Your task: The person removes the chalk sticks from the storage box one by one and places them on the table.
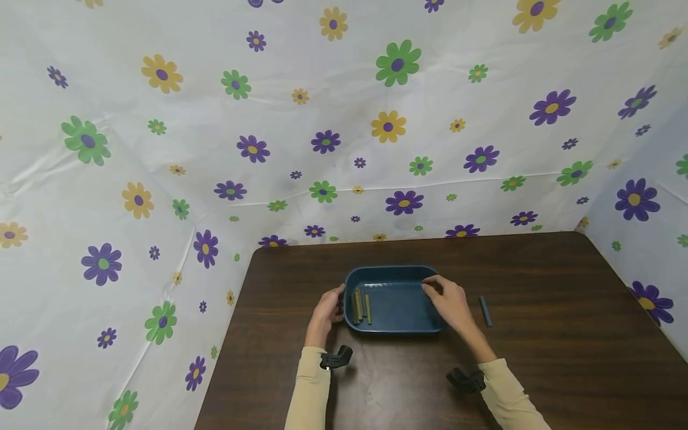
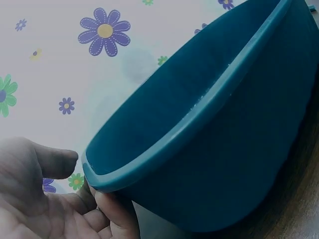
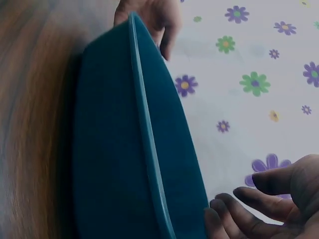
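A blue rectangular plastic tub (image 1: 400, 330) with rounded corners sits on the table. My left hand (image 1: 326, 310) holds its left end, with fingers curled under the rim and the thumb (image 2: 62, 164) at the corner. Over the tub's right end is my right hand (image 1: 447, 301); in the right wrist view its thumb stands apart from the fingers and the lower fingertips (image 3: 213, 219) meet the rim. Nothing shows between thumb and fingers there. Several thin yellowish sticks (image 1: 368, 309) lie at the left inside the tub, beside a greyish one. One blue-grey stick (image 1: 486, 311) lies to its right.
The dark wooden table (image 1: 559, 298) extends to both sides of the tub. A white flowered cloth (image 1: 344, 107) hangs behind it and along both sides. A black camera mount sits on each wrist, the left one (image 1: 337, 357) near the tub's front.
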Action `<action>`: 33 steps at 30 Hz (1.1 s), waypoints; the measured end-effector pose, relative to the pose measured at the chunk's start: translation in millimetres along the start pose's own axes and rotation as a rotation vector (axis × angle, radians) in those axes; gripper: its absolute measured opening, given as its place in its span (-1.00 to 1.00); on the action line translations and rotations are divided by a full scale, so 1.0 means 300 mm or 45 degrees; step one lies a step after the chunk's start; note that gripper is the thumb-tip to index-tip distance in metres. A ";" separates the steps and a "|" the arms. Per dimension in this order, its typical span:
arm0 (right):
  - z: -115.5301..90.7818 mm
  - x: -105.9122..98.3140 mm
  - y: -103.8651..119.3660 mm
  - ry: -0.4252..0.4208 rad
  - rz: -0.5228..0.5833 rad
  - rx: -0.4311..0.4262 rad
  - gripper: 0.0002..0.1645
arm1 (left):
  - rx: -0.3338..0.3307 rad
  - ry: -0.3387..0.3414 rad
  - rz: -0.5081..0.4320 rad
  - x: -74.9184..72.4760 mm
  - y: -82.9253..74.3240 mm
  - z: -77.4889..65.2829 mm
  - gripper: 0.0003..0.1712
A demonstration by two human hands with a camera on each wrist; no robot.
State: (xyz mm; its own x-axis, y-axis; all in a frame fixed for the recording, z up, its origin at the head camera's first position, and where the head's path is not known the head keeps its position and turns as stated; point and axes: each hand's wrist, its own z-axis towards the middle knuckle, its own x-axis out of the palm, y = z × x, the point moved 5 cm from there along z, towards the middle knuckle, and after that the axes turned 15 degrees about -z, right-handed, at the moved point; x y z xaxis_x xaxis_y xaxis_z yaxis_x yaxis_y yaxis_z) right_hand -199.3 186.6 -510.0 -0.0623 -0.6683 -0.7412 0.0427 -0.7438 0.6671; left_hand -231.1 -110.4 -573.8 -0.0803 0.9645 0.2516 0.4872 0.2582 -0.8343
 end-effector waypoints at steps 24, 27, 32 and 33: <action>0.078 0.268 0.080 0.439 0.760 0.381 -0.49 | 0.029 -0.042 -0.054 -0.003 0.017 -0.003 -0.58; 0.083 0.301 0.087 0.462 0.766 0.419 -0.49 | 0.022 -0.048 -0.083 -0.003 0.019 0.000 -0.60; 0.092 0.346 0.103 0.489 0.732 0.451 -0.47 | 0.014 -0.034 -0.109 -0.001 0.022 0.000 -0.57; 0.094 0.353 0.108 0.493 0.723 0.453 -0.47 | 0.014 -0.030 -0.107 -0.002 0.023 -0.001 -0.56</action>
State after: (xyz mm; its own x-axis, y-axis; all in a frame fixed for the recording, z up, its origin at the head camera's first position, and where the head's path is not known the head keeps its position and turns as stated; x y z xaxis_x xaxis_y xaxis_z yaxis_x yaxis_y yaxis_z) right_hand -232.5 91.9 -564.6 0.2290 -0.9510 -0.2079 -0.3632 -0.2816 0.8881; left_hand -227.6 -109.2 -579.5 -0.1411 0.9405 0.3092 0.4686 0.3386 -0.8159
